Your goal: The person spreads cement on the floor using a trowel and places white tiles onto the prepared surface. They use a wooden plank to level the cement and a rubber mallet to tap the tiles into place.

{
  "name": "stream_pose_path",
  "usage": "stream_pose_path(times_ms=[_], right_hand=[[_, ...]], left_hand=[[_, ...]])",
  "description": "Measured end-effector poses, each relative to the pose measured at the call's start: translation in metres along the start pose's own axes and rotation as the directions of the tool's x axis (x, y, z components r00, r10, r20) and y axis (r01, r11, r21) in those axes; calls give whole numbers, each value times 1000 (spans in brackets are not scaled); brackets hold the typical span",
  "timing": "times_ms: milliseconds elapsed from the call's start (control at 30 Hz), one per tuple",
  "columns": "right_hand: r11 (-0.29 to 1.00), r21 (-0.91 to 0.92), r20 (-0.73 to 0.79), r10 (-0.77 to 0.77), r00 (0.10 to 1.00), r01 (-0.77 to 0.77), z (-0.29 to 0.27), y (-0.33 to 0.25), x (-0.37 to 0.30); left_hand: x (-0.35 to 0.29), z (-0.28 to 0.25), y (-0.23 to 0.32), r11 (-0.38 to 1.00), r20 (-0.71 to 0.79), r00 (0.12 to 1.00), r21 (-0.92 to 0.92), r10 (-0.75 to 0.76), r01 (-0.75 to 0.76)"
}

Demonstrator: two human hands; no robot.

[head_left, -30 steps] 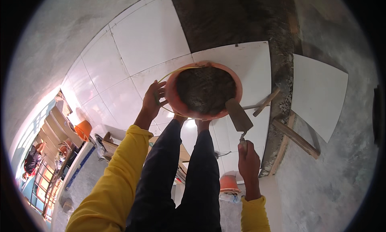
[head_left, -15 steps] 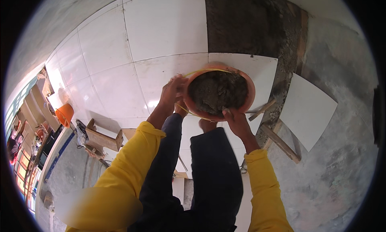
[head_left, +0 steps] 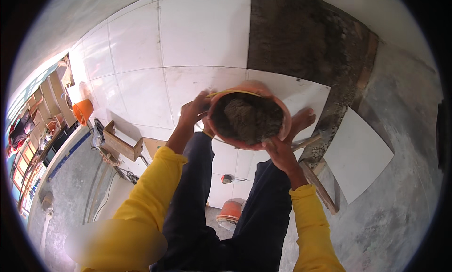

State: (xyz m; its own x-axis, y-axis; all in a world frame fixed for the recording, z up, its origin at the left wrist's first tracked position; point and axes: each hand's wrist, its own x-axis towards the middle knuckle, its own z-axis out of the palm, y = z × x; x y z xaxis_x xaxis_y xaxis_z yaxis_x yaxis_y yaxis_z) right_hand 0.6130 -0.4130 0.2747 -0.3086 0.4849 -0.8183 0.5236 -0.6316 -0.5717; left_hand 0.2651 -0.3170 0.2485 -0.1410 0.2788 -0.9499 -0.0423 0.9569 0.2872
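Note:
An orange bucket (head_left: 286,122) of wet grey mortar (head_left: 247,119) hangs in front of me, above the white floor tiles (head_left: 202,41). Its far side carries a thin yellow handle (head_left: 235,91). My left hand (head_left: 193,111) grips the bucket's left rim, fingers curled by the handle's end. At the near right rim, my right hand (head_left: 281,155) is closed, its thumb over the edge. The bucket's underside is hidden from me. Both of my feet are on the tiles, the right one (head_left: 301,122) beside the bucket.
Dark mortar bed (head_left: 296,34) lies beyond the tiles. To the right are a loose white tile (head_left: 360,154) and a wooden T-shaped tool (head_left: 320,187). A wooden box (head_left: 120,142) and another orange bucket (head_left: 83,111) stand left. Between my legs are a small orange-black object (head_left: 227,178) and an orange bucket (head_left: 230,210).
My right foot has stepped out to the right and my legs are wider apart. Both hands keep hold of the bucket, which has shifted slightly left in view. Things between my legs have come into sight.

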Motion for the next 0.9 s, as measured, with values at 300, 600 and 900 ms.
stream_pose_path(times_ms=[300, 600, 900], right_hand=[[978, 209, -160, 37, 986, -3, -92, 9, -65], [988, -140, -763, -67, 643, -63, -232, 39, 38], [953, -302, -774, -247, 583, 3, -226, 11, 78]], left_hand=[[-50, 29, -1, 998, -257, 965, 35, 60, -52], [-12, 21, -7, 992, -219, 974, 119, 55, -30], [24, 1, -9, 995, 42, 999, 96, 0, -4]])
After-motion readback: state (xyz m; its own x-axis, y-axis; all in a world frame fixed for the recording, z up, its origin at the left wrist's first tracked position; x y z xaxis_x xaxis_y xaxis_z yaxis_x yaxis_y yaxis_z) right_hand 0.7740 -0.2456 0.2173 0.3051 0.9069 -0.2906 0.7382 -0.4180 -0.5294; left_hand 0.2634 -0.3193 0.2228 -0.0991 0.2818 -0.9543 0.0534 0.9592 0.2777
